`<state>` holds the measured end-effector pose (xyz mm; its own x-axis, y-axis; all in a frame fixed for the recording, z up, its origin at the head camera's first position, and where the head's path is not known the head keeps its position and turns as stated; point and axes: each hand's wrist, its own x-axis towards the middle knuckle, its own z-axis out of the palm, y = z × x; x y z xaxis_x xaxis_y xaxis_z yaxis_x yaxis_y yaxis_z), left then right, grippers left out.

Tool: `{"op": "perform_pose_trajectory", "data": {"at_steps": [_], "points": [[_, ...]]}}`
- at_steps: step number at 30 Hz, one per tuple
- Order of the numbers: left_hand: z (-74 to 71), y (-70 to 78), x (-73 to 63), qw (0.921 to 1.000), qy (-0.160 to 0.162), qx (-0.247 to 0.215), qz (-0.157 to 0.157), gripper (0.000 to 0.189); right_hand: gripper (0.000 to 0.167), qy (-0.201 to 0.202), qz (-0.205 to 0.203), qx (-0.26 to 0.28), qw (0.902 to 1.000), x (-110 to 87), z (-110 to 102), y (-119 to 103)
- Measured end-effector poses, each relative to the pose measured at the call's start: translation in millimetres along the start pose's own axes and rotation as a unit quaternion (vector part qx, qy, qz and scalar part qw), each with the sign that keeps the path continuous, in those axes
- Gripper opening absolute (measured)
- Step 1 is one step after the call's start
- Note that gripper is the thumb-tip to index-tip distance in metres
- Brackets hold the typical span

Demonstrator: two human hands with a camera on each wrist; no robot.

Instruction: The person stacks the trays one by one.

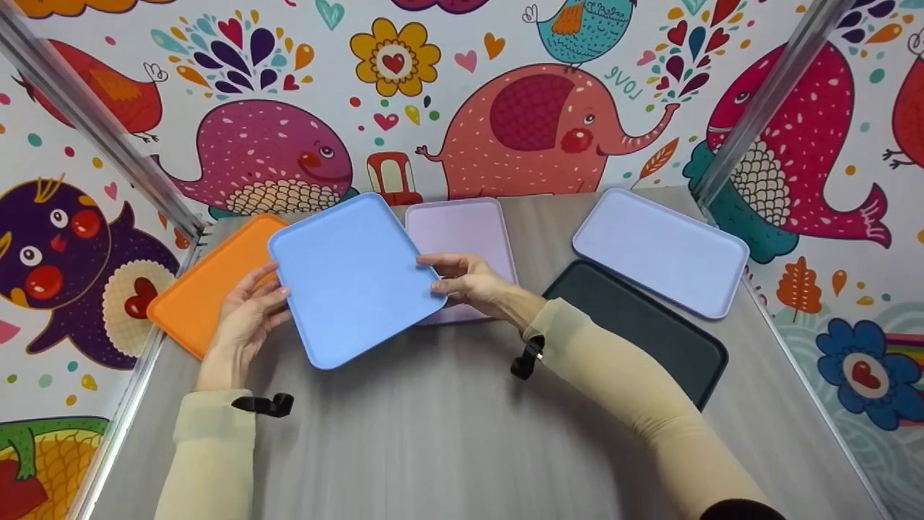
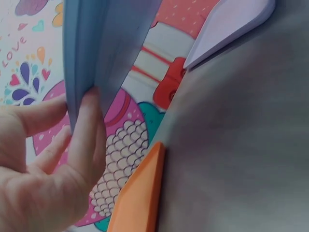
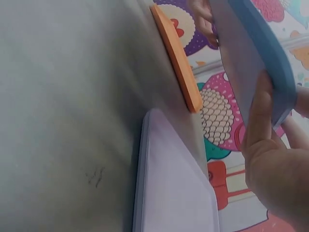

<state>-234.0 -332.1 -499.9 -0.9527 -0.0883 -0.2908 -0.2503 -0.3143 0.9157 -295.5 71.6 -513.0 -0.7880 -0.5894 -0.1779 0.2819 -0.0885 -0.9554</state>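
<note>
A blue rectangular tray (image 1: 357,282) is held up off the table, tilted, between both hands. The left hand (image 1: 249,314) pinches its left edge, with the thumb on one face and fingers behind, as the left wrist view also shows with the blue tray (image 2: 104,43). At the opposite edge, the right hand (image 1: 465,282) grips near the lower right corner. In the right wrist view, fingers of the right hand (image 3: 275,169) press the underside of the blue tray (image 3: 241,58). Behind it, an orange tray (image 1: 209,296) and a pale pink tray (image 1: 469,231) lie partly covered.
On the right of the grey table (image 1: 404,448) lie a lavender tray (image 1: 660,253) and a dark green-black tray (image 1: 642,325), their edges close together. Walls with cartoon animals (image 1: 534,137) and metal posts (image 1: 765,108) enclose the back and sides.
</note>
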Motion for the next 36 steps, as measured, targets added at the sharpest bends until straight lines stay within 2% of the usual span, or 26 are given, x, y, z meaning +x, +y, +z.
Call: {"op": "perform_pose_trajectory", "data": {"at_steps": [6,13,16,20,27,32,36], "points": [[8.1,-6.5,2.1,0.9994,-0.011,0.017,0.027,0.062,0.06,0.006,0.006,-0.005,1.0,-0.1,-9,1],[15.6,-7.1,8.4,0.9993,-0.025,0.014,0.024,0.064,0.051,0.048,0.018,-0.037,0.998,5.4,-15,-8],[20.3,-7.7,11.0,0.9989,-0.029,0.026,0.024,0.06,0.051,0.06,0.019,-0.054,0.9966,9.9,-18,-13],[28.6,-7.3,16.2,0.998,-0.049,0.033,0.02,0.059,0.054,0.072,0.01,-0.06,0.9956,14.1,-24,-20],[42.7,0.4,27.4,0.9953,-0.081,0.051,0.015,0.066,0.065,0.047,-0.008,-0.037,0.9982,14.6,-42,-32],[53.3,8.4,33.5,0.9921,-0.104,0.07,0.011,0.072,0.076,0.033,-0.023,-0.04,0.9984,11.6,-53,-35],[64.0,12.7,41.3,0.9896,-0.106,0.097,0.009,0.072,0.078,0.034,-0.025,-0.048,0.9979,7.8,-63,-34]]}}
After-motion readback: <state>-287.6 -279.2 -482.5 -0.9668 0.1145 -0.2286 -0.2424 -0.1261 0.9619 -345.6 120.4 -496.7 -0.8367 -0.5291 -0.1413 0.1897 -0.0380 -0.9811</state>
